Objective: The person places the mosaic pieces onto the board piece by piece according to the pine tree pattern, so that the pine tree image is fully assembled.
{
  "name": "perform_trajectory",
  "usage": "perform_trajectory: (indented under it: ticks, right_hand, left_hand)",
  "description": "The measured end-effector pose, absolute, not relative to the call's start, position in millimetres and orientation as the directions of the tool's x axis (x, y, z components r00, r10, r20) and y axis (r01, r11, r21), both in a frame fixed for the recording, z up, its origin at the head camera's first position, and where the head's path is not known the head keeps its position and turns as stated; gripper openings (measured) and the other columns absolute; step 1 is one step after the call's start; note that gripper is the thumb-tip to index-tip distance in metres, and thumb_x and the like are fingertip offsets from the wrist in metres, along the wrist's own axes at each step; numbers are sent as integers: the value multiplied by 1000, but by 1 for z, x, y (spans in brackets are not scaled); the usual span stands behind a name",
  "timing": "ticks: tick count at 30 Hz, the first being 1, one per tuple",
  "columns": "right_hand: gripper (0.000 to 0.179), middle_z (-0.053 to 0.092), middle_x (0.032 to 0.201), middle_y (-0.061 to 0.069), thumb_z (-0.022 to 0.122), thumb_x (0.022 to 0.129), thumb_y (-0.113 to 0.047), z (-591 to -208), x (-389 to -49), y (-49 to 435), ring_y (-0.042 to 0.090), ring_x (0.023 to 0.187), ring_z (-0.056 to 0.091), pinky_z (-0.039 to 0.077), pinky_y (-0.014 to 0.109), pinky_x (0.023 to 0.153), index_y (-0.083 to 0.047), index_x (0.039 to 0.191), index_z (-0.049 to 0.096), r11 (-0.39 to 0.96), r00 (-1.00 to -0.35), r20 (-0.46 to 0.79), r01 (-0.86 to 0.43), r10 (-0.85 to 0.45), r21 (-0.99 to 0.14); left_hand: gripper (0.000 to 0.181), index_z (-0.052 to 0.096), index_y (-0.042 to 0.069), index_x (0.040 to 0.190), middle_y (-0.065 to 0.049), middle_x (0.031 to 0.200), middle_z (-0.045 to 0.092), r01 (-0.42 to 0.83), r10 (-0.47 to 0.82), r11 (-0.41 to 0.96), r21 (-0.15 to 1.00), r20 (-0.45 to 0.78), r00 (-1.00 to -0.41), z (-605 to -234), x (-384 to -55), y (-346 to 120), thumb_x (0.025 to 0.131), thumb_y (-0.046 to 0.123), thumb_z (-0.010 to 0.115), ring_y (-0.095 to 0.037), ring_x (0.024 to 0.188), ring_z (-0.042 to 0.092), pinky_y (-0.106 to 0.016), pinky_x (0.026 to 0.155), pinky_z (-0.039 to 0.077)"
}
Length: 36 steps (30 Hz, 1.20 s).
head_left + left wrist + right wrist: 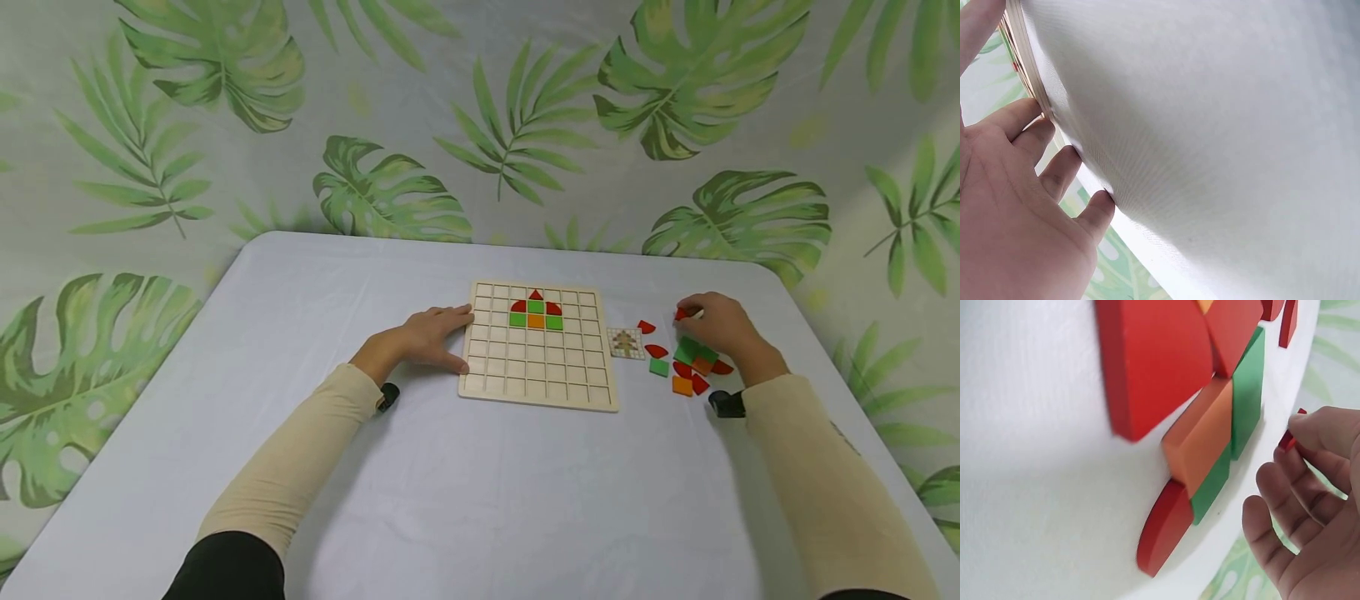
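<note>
My left hand [429,335] rests along the left edge of a wooden grid board [495,367], thumb and fingertips touching its rim. On the board's upper middle, a red triangle [536,295] tops a green square [536,307], with a red quarter-round piece on either side. Below them lies a row of green, orange [536,320] and green squares. Beyond the loose pile to the right, my right hand [716,323] pinches a small red block [1291,434] between thumb and fingers; its full shape is hidden. The left wrist view shows the fingertips against the board's edge.
A small pattern card [626,343] with a tree-like picture lies against the board's right side. Beside it are loose red pieces [656,352], a green square [658,367], an orange square [682,386] and several overlapping pieces. Leaf-printed cloth [390,196] hangs behind the white table [450,483].
</note>
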State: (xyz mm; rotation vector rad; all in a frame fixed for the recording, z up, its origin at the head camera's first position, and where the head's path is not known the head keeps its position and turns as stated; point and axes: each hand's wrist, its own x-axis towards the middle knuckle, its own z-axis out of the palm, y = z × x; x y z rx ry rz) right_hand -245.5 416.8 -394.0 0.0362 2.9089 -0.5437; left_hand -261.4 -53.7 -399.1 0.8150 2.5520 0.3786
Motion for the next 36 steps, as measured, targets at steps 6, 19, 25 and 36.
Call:
perform_trajectory:
  ticks: [6, 19, 25, 36]
  right_hand:
    - [43, 56, 126, 31, 56, 97, -17, -389, -248, 403, 45, 108, 51, 47, 59, 98, 7, 133, 55, 938, -987, -149, 1, -54, -347]
    - [40, 61, 120, 27, 60, 95, -14, -381, -252, 365, 35, 97, 59, 51, 50, 83, 6, 130, 60, 923, -979, -63, -162, -196, -350]
    - [39, 60, 122, 25, 57, 97, -14, -378, -252, 349, 35, 100, 58, 51, 49, 82, 4, 131, 61, 917, -972, -63, -192, -228, -349]
    - [41, 61, 127, 21, 57, 97, -14, -379, -250, 316, 35, 109, 56, 50, 50, 89, 0, 135, 58, 907, -955, -113, -218, -274, -361]
  left_hand:
    - [94, 24, 17, 159, 2, 169, 11, 481, 602, 788, 385, -312, -735, -400, -261, -54, 86, 49, 73, -31, 156, 16, -55, 124, 20]
    - [94, 24, 17, 159, 2, 170, 11, 478, 600, 789, 387, -315, -735, -400, -262, -54, 86, 49, 73, -30, 156, 15, -55, 124, 19]
    - [93, 24, 18, 159, 2, 170, 11, 480, 601, 788, 386, -312, -736, -399, -261, -54, 86, 49, 73, -30, 156, 16, -55, 124, 20]
    - [93, 24, 17, 159, 2, 170, 11, 478, 600, 789, 386, -316, -735, -399, -261, -54, 86, 49, 73, -30, 156, 15, -54, 124, 19]
